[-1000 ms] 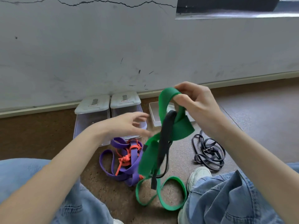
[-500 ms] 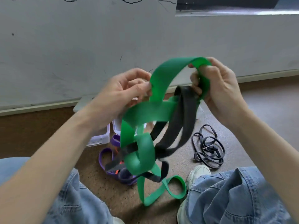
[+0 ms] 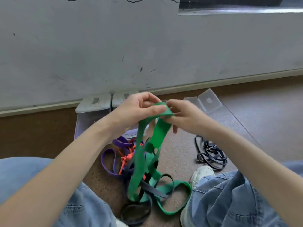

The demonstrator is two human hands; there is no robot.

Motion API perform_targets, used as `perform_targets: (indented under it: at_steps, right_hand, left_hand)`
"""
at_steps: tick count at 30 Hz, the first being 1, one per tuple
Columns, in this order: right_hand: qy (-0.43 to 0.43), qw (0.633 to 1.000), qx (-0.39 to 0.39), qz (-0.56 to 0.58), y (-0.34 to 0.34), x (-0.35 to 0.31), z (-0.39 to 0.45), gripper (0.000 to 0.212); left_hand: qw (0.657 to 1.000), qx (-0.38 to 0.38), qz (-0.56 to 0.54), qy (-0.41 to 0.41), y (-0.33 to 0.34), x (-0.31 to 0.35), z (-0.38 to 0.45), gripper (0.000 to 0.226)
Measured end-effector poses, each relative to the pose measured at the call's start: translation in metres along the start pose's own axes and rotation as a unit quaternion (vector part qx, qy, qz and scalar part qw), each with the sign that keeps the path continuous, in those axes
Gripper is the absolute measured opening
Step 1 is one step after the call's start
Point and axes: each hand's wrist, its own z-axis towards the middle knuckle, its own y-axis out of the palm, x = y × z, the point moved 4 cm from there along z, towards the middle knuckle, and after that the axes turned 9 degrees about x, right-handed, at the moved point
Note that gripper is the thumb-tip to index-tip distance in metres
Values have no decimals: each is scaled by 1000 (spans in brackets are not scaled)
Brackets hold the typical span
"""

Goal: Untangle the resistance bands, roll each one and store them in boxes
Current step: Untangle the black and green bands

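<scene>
Seen from above, two bare hands meet in front of a grey wall. The left hand [image 3: 139, 110] and right hand [image 3: 185, 117] both pinch the top fold of a green resistance band [image 3: 139, 154], fingers [image 3: 157, 109] curled closed around it. The band hangs to the floor [image 3: 262, 128], tangled with a black band [image 3: 147, 189]. Lidded boxes [image 3: 93, 110] stand behind.
</scene>
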Motion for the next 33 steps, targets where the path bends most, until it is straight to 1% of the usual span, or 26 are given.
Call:
perform_targets:
  at_steps: [1,2,3,5,6,8,9,10,11,12,13,14,15,16,17,18,20,22,25,26,27,28,29,30,31,33]
  right_hand:
    - [17,999,47,21,-7,2,2,7]
    - [38,995,77,50,-13,3,2,10]
    - [58,989,89,98,-18,5,2,14]
    - [83,962,105,239,-29,7,2,17]
    - [91,940,119,308,-35,8,3,17]
    - [100,895,157,404,-50,10,3,16]
    - [104,885,171,421,-56,11,2,17]
    - [111,892,174,403,-59,12,2,17]
    - [118,921,155,338,-59,12,2,15]
    - [121,961,108,225,-55,13,-1,11]
    - [124,987,39,96,-48,15,-3,14]
    - [129,991,-29,-3,-40,18,-6,30]
    - [129,987,-74,-54,-33,19,-8,48]
    - [119,988,-86,-53,-27,16,-9,60]
    - [97,992,-84,-18,-21,10,-9,65]
    - [71,994,-84,20,-16,4,-8,64]
    - [16,996,-84,34,-8,-4,-6,48]
    - [-3,996,-46,81,-6,-6,-4,32]
    - [7,980,-12,197,-11,-9,-3,28]
    - [7,975,-5,224,-13,-9,-3,29]
    - [7,968,4,252,-15,-9,-3,32]
    - [5,960,15,279,-17,-10,-3,33]
    - [0,951,25,309,-20,-13,-3,32]
    - [-10,937,31,348,-23,-16,-3,28]
    - [-21,917,36,397,-25,-19,-3,24]
    - [-37,864,45,500,-32,-25,-2,17]
  left_hand:
    - [999,-15,38,5,0,-1,-1,38]
    - [996,-39,80,7,3,-7,-3,41]
    - [990,-69,124,4,7,-16,-5,42]
    - [967,-112,227,-13,15,-39,-10,40]
    - [961,-114,252,-26,16,-47,-11,36]
    - [971,-82,219,-48,12,-42,-10,30]
    - [982,-47,178,-32,5,-30,-6,28]
    - [993,-7,120,-4,-3,-13,-2,26]
    - [998,27,50,27,-14,5,1,24]
    - [997,43,-26,55,-22,22,2,20]
    - [993,39,-74,82,-28,36,2,17]
    - [992,29,-65,104,-30,44,0,14]
    - [993,16,0,114,-25,46,-3,13]
    - [990,1,84,113,-17,42,-6,14]
    - [984,-13,150,99,-8,33,-7,16]
    - [979,-20,184,79,0,26,-8,18]
    - [981,-14,180,73,10,20,-8,17]
    - [990,-8,118,73,9,21,-5,17]
    - [998,-6,33,52,7,13,-3,23]
    - [999,-15,-15,37,8,6,-3,27]
    - [997,-28,-68,13,11,-2,-2,36]
    - [994,-40,-96,-17,13,-13,-2,50]
    - [995,-51,-76,-39,16,-24,-3,62]
    - [996,-67,-16,-51,19,-36,-7,66]
    - [993,-83,59,-54,23,-50,-10,62]
    - [980,-91,167,-53,30,-70,-15,39]
